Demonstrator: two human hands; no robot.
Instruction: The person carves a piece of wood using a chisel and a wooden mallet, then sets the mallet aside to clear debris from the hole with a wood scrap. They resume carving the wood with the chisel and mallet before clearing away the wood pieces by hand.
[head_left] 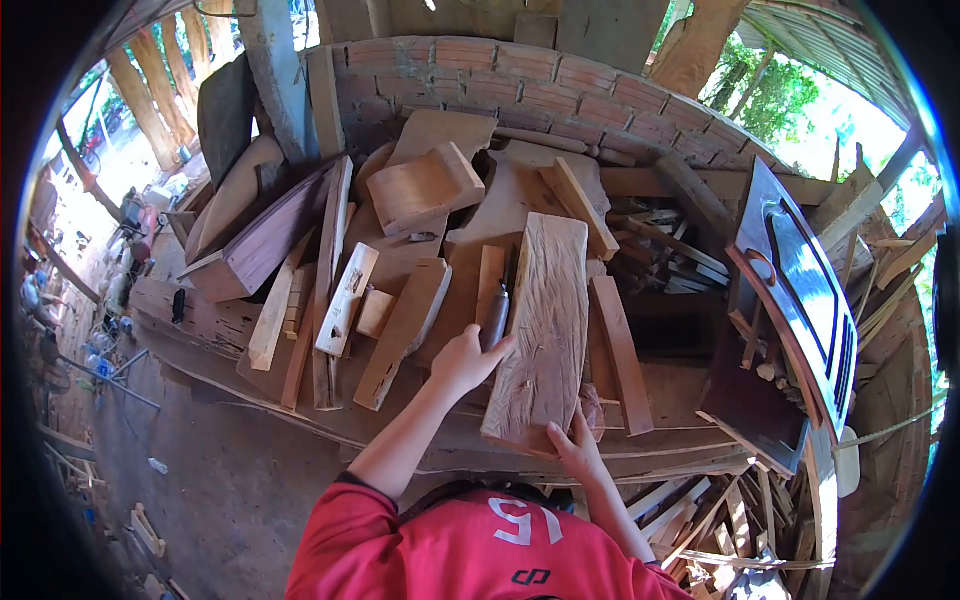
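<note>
A thick, rough-grained wooden block point(540, 320) slants up and away from me over the bench, its near end close to my body. My right hand point(577, 450) grips that near end at the lower right corner, fingers partly hidden beneath it. At the block's left side my left hand point(468, 362) is closed around the lower end of a grey cylindrical tool point(496, 318) with a narrow tip pointing up. The left thumb reaches to the block's edge. What kind of tool it is cannot be made out.
Several wood offcuts point(405, 335) lie left of the block, with a reddish strip point(622, 355) to its right. A glossy dark carved panel point(800, 300) leans at the right. Behind the wooden bench point(450, 432) runs a brick wall point(500, 85). Scrap wood point(735, 520) is piled below right.
</note>
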